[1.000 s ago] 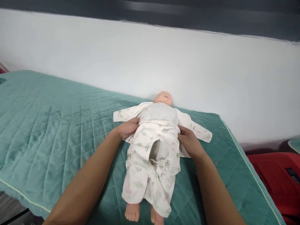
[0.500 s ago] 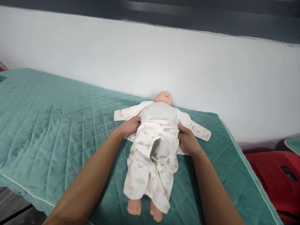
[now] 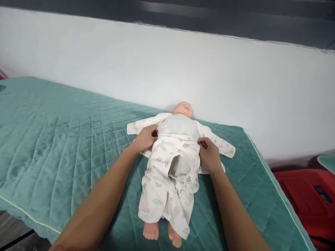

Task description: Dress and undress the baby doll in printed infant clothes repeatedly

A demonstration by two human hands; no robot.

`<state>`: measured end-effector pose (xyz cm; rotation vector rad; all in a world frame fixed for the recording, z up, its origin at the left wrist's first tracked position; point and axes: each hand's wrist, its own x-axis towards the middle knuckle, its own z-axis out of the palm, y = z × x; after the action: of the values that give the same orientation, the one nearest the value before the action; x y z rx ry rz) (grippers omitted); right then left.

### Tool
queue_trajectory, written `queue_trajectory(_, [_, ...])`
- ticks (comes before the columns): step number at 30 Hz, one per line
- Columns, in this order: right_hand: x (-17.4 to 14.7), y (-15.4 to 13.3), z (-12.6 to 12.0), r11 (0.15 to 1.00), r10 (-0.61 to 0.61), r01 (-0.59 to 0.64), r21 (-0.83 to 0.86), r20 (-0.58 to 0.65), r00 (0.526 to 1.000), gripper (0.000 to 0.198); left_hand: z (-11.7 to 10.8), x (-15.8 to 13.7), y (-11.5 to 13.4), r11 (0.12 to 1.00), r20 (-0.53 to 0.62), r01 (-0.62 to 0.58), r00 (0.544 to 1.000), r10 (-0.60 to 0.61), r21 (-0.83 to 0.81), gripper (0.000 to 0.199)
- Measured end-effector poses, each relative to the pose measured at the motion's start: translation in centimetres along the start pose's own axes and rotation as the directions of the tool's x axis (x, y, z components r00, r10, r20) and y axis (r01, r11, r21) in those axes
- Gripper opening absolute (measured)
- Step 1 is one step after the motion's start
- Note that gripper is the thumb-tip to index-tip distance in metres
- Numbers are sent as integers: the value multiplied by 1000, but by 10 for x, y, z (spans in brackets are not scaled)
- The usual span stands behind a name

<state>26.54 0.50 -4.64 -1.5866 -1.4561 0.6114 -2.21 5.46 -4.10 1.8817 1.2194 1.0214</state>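
A baby doll (image 3: 183,108) lies on its back, head toward the wall and bare feet toward me. It wears white printed split-crotch baby pants (image 3: 158,167) pulled up to the belly. Its long-sleeved printed top (image 3: 218,142) is spread open beneath it, baring the grey cloth chest (image 3: 178,124). At the waistband's left end, my left hand (image 3: 146,137) pinches with thumb and finger. My right hand (image 3: 209,153) is closed in a pinch on the waistband's right end. Both sets of fingertips are partly hidden against the doll's sides.
A green quilted cover (image 3: 78,139) with pale piping lies under the doll. Behind it rises a white wall (image 3: 131,66) with a dark band on top. Red plastic objects (image 3: 306,195) stand beyond the right edge.
Both hands have shifted slightly at the waistband, the left one a little upward with its fingers more bent. The doll and clothes lie nearly as before.
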Motion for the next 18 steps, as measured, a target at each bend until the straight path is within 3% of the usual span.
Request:
queue_trajectory(3, [-3,-11,0,987,-114,122,100,-90,989,15,-1,-3,8,976,-103,-22,995,0,-218,13])
queue_trajectory(6, [-7,-23,1,933,-304,309,186,-56,951,15,-2,-6,19,947,-183,-136,979,84,-292,5])
queue_trajectory(9, [-9,-30,2,906,-403,391,161,52,914,15,-2,-7,29,950,-45,-127,992,119,-285,11])
queue_trajectory(13, [-5,-32,1,937,-348,336,96,174,921,25,-3,-7,34,978,110,-78,989,101,-194,24])
queue_trajectory(18, [2,-33,-6,954,-296,297,44,312,903,28,-8,-9,44,983,263,-148,949,172,-107,26])
